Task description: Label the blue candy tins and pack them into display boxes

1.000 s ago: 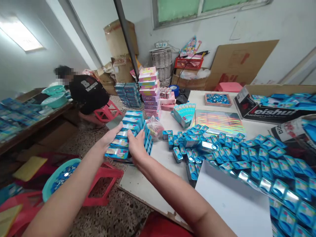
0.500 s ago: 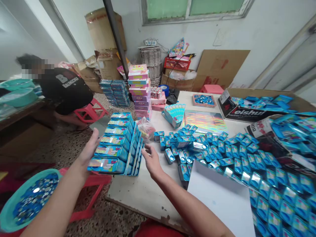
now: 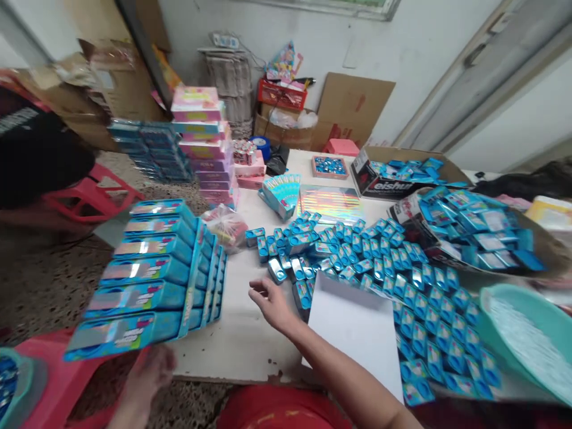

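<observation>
A stack of blue printed boxes (image 3: 147, 271) stands in tiers at the left end of the white table (image 3: 241, 333). My left hand (image 3: 154, 366) is low at the near side of this stack, in front of the table edge. Motion blur smears its fingers, so its grip does not show. To the right of the stack, my right hand (image 3: 272, 304) hovers over the table with loosely bent fingers and nothing in them. Beyond it lie many small blue boxes (image 3: 299, 241) with shiny round windows. A white sheet or lid (image 3: 353, 333) lies beside my right forearm.
Open cartons (image 3: 379, 190) of blue packets stand at the back right. A teal basin (image 3: 496, 298) with clear pieces is at the right edge. Pink and purple boxes (image 3: 210, 149) are piled behind the table. Red stools (image 3: 98, 190) and a seated person (image 3: 40, 155) are at left.
The view has swung right and down. My left hand has dropped from the stack's left side to below its near end. My right hand is now farther from the stack.
</observation>
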Demonstrator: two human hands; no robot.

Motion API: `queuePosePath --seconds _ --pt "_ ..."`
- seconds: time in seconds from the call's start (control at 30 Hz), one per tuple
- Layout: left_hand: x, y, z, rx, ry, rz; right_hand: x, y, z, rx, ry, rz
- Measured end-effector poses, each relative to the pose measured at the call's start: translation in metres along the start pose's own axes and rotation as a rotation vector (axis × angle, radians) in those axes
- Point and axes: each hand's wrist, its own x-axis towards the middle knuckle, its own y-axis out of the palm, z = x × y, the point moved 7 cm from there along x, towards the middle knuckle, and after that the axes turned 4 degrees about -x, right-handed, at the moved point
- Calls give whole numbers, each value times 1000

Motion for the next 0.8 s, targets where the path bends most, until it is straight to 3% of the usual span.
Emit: queuePosePath --seconds 0.07,0.13,0.2,0.3,0.37,0.43,0.57,0.67,0.73,0.8 --pt "-3 37 50 107 -29 176 -20 -41 5 -66 -67 -91" --pt "-10 81 70 156 9 418 -39 -95 7 -142 -100 -277" --pt "-20 124 52 184 149 617 -56 -154 3 -223 -85 -517" --pt "-32 174 -13 226 392 743 -73 -215 -13 -281 -15 -745" --pt "-32 196 -54 208 485 721 -76 -227 -25 -293 2 -744" --pt "-27 209 -79 183 542 640 -79 -220 -32 -335 -26 -656" --pt "-29 227 -86 246 608 484 -93 -206 -35 -463 -181 -535" --pt "-58 253 -95 285 784 443 -93 -238 -41 -575 -249 -651" --pt "-88 281 -113 279 1009 451 -82 -275 -50 -646 -189 -756" --pt "-115 314 -131 307 1225 441 -62 -304 -63 -745 -70 -724"
